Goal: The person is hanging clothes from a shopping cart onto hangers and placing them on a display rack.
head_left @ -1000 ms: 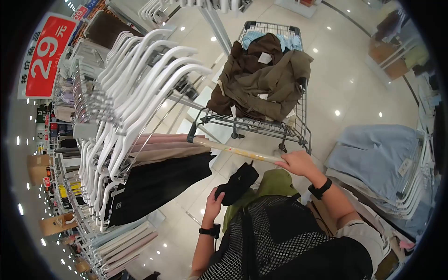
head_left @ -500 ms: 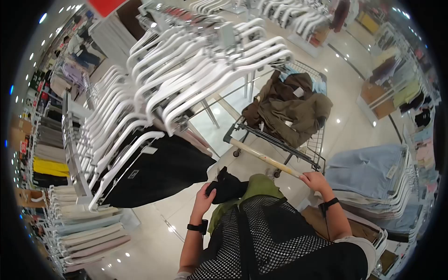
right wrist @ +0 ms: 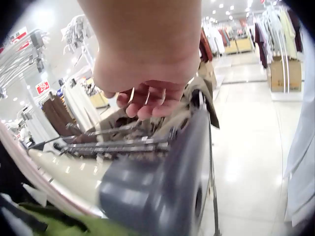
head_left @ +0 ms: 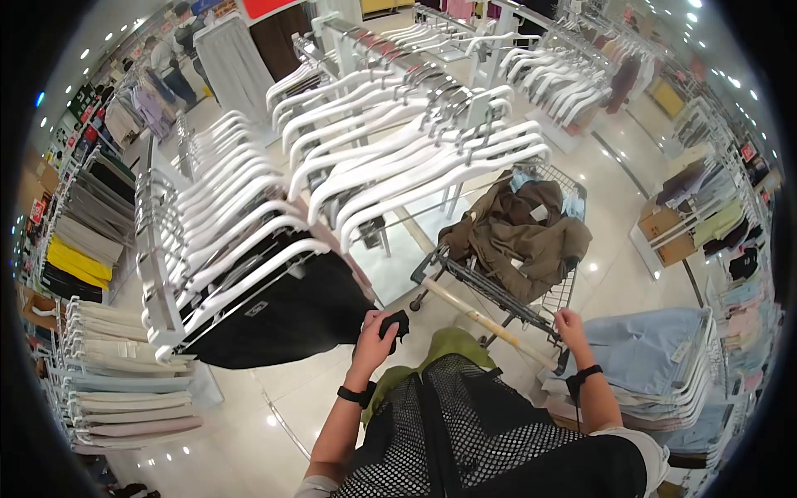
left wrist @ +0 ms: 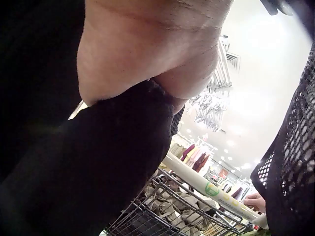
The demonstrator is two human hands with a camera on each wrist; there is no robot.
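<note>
My left hand (head_left: pixel 374 340) grips a bunched piece of black cloth (head_left: pixel 395 329), right beside the black garment (head_left: pixel 286 315) on the near end of the hanger rack. In the left wrist view the cloth (left wrist: pixel 118 147) hangs below the palm; its kind does not show. My right hand (head_left: pixel 569 328) hovers by the right end of the cart's pale handle (head_left: pixel 481 318). The right wrist view shows its fingers (right wrist: pixel 143 112) loosely curled and holding nothing, above the grey handle end (right wrist: pixel 162 182). Brown garments (head_left: pixel 515 236) lie heaped in the shopping cart (head_left: pixel 564 286).
White hangers (head_left: pixel 398 174) crowd the rack on the left and ahead. Light blue trousers (head_left: pixel 639 344) hang on a low rack at right. Folded pale trousers (head_left: pixel 141 407) hang at lower left. Tiled floor (head_left: pixel 610 212) runs past the cart. Two people stand far off at upper left.
The view has swung left toward the hanger rack. My left hand has moved closer to the hanging black garment, with the cloth more bunched. My right hand has let go of the cart handle.
</note>
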